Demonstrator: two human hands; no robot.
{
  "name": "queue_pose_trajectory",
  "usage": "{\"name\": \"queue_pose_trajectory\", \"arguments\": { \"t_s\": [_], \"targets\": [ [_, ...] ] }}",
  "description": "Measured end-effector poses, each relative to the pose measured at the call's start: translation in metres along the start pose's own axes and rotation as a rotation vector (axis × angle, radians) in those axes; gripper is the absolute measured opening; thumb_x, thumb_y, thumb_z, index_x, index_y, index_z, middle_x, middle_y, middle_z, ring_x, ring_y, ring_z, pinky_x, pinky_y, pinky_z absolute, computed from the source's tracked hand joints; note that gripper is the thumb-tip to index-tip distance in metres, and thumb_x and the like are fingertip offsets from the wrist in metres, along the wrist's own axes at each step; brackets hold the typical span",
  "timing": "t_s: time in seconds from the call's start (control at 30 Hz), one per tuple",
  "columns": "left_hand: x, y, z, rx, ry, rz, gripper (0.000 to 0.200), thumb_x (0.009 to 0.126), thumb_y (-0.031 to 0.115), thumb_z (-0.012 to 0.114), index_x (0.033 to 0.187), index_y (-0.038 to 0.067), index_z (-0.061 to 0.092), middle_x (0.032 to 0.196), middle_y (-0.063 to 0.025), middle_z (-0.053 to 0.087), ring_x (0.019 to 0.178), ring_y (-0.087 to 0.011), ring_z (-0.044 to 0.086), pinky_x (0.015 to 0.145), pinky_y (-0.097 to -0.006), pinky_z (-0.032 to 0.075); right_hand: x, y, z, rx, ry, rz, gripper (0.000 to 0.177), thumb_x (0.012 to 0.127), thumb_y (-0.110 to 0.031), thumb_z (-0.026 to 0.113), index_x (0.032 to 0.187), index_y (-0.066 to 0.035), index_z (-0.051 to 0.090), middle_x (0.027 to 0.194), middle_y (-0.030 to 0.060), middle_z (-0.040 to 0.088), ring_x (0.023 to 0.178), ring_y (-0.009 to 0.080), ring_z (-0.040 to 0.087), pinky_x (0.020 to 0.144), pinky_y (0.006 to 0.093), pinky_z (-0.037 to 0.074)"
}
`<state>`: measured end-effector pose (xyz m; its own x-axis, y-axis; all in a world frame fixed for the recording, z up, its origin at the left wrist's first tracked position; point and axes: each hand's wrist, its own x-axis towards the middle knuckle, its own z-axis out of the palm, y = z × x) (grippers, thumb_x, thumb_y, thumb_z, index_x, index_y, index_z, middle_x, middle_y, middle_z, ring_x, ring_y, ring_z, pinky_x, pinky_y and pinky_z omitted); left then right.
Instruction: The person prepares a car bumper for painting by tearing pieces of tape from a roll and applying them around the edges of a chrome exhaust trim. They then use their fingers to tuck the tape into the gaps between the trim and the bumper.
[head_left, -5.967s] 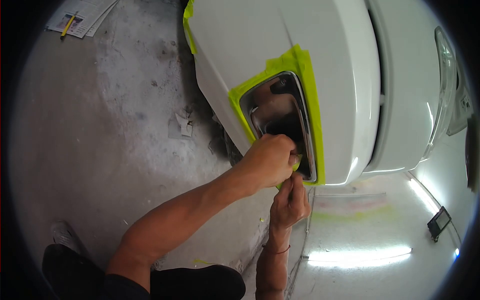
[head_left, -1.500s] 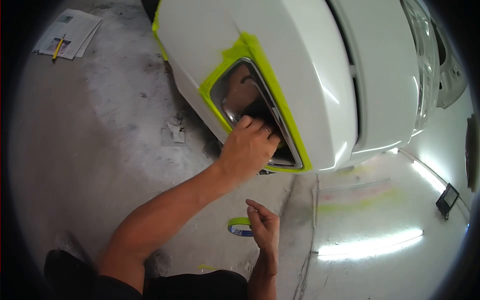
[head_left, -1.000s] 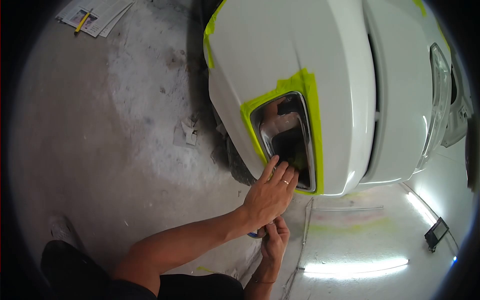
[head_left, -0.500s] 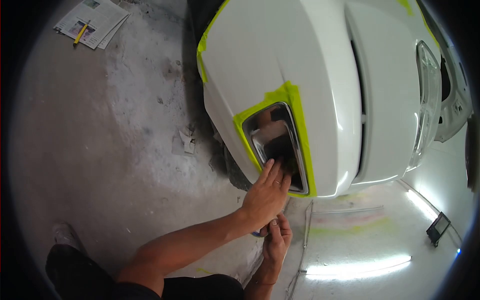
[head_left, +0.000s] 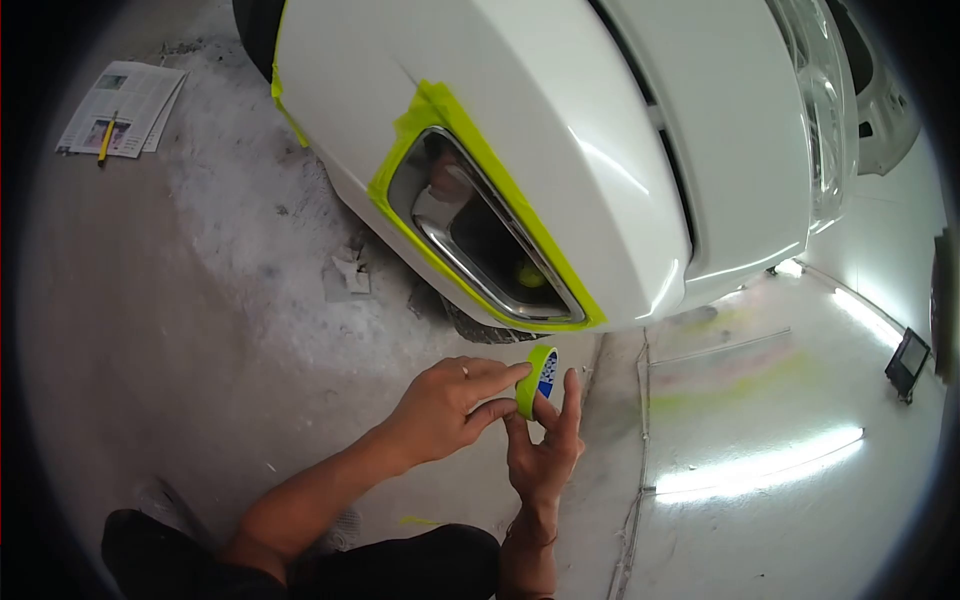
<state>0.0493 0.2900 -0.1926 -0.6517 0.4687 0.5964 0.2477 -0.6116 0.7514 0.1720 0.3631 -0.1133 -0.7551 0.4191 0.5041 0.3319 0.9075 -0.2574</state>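
A roll of yellow-green masking tape [head_left: 527, 396] with a blue patterned inner core is held between my hands, below the car's bumper. My left hand [head_left: 435, 405] is closed, its index finger and thumb at the near side of the roll. My right hand [head_left: 543, 452] grips the roll from below, with one finger inside the core and another stretched upward. Above them, yellow-green tape [head_left: 535, 245] frames a dark, chrome-rimmed recess [head_left: 485, 240] in the white bumper [head_left: 540, 90]. Whether a loose tape end is pinched cannot be made out.
Newspapers [head_left: 140, 85] with a yellow cutter-like tool [head_left: 105, 145] lie on the concrete floor at far left. Paper scraps [head_left: 350, 275] lie near the bumper. Right of the hands stands a wall with a lit tube lamp [head_left: 760, 465] and a dark floodlight [head_left: 908, 362].
My left hand has left the taped recess and come down to the tape roll. The roll shows plainly now in my right hand. The view has shifted, moving the car up and left.
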Motion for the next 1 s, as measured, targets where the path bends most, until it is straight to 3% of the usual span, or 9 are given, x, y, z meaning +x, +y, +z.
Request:
{"name": "queue_pose_trajectory", "arguments": {
  "t_s": [0.2, 0.4, 0.57, 0.67, 0.73, 0.8, 0.87, 0.97, 1.0],
  "targets": [
    [-0.013, -0.002, 0.017, 0.247, 0.148, 0.106, 0.033, 0.082, 0.009, 0.076, 0.115, 0.007, 0.070, 0.103, -0.0098, 0.072, 0.089, -0.0279, 0.070, 0.078, -0.0368, 0.055, 0.003, 0.001, 0.004, -0.205, 0.008, -0.182, 0.070, 0.081, 0.004, 0.072, 0.143, 0.006, 0.040, 0.101, 0.0163, 0.074, 0.092, 0.0284, 0.072, 0.082, 0.0346, 0.055],
    [-0.014, 0.001, 0.020, 0.113, 0.255, -0.059, 0.016, 0.083, 0.006, 0.073, 0.099, 0.004, 0.069, 0.096, -0.0119, 0.070, 0.085, -0.0288, 0.069, 0.073, -0.0357, 0.055, 0.006, -0.001, 0.008, -0.266, -0.004, -0.276, 0.067, 0.080, 0.006, 0.070, 0.141, 0.009, 0.043, 0.101, 0.0140, 0.074, 0.090, 0.0301, 0.071, 0.081, 0.0351, 0.055],
    [-0.006, -0.003, 0.006, 0.148, 0.015, -0.101, 0.014, 0.088, 0.005, 0.067, 0.100, 0.001, 0.061, 0.098, -0.0129, 0.060, 0.078, -0.0310, 0.065, 0.066, -0.0374, 0.053, 0.004, -0.006, 0.008, -0.309, -0.072, -0.275, 0.074, 0.079, 0.007, 0.070, 0.145, 0.007, 0.038, 0.102, 0.0163, 0.074, 0.096, 0.0323, 0.072, 0.086, 0.0353, 0.054],
    [-0.006, -0.006, 0.007, 0.197, -0.128, -0.012, 0.015, 0.090, 0.008, 0.062, 0.102, 0.002, 0.055, 0.093, -0.0181, 0.056, 0.077, -0.0373, 0.062, 0.066, -0.0445, 0.051, 0.003, -0.009, 0.008, -0.319, -0.025, -0.292, 0.067, 0.080, 0.003, 0.072, 0.141, 0.008, 0.044, 0.096, 0.0140, 0.074, 0.078, 0.0275, 0.071, 0.070, 0.0347, 0.054],
    [-0.007, -0.011, 0.005, 0.122, -0.134, -0.027, 0.019, 0.090, 0.009, 0.062, 0.107, 0.001, 0.055, 0.097, -0.0186, 0.058, 0.078, -0.0363, 0.064, 0.067, -0.0439, 0.051, 0.004, -0.016, 0.003, -0.110, -0.087, 0.193, 0.074, 0.082, -0.001, 0.073, 0.146, 0.004, 0.037, 0.093, 0.0139, 0.075, 0.078, 0.0243, 0.073, 0.072, 0.0318, 0.054],
    [-0.005, -0.010, 0.000, 0.040, -0.143, -0.047, 0.024, 0.091, 0.010, 0.063, 0.112, 0.000, 0.054, 0.100, -0.0190, 0.059, 0.080, -0.0352, 0.065, 0.067, -0.0432, 0.052, 0.002, -0.005, 0.004, -0.010, -0.070, 0.213, 0.076, 0.083, -0.002, 0.073, 0.148, 0.002, 0.035, 0.092, 0.0139, 0.075, 0.078, 0.0224, 0.074, 0.073, 0.0304, 0.055],
    [0.001, -0.004, -0.013, -0.291, 0.037, -0.397, 0.038, 0.090, 0.013, 0.070, 0.124, 0.001, 0.055, 0.115, -0.0162, 0.062, 0.091, -0.0254, 0.068, 0.076, -0.0346, 0.053, -0.001, 0.002, 0.003, 0.099, -0.058, 0.234, 0.077, 0.083, -0.003, 0.073, 0.150, 0.000, 0.033, 0.091, 0.0140, 0.075, 0.079, 0.0205, 0.074, 0.074, 0.0291, 0.055],
    [-0.005, -0.014, -0.010, -0.140, -0.066, -0.184, 0.047, 0.087, 0.015, 0.075, 0.128, 0.000, 0.057, 0.121, -0.0161, 0.063, 0.093, -0.0206, 0.069, 0.077, -0.0319, 0.055, -0.002, 0.006, -0.001, 0.235, -0.085, 0.352, 0.077, 0.083, -0.004, 0.074, 0.149, -0.001, 0.035, 0.094, 0.0144, 0.075, 0.083, 0.0186, 0.074, 0.077, 0.0286, 0.055],
    [-0.007, -0.014, -0.004, -0.140, -0.065, -0.188, 0.047, 0.087, 0.015, 0.075, 0.128, 0.000, 0.057, 0.121, -0.0161, 0.063, 0.093, -0.0206, 0.069, 0.077, -0.0319, 0.055, -0.002, 0.005, -0.001, 0.116, -0.108, 0.221, 0.078, 0.082, -0.004, 0.076, 0.149, -0.001, 0.036, 0.091, 0.0132, 0.076, 0.081, 0.0150, 0.072, 0.077, 0.0280, 0.054]
  ]
}}
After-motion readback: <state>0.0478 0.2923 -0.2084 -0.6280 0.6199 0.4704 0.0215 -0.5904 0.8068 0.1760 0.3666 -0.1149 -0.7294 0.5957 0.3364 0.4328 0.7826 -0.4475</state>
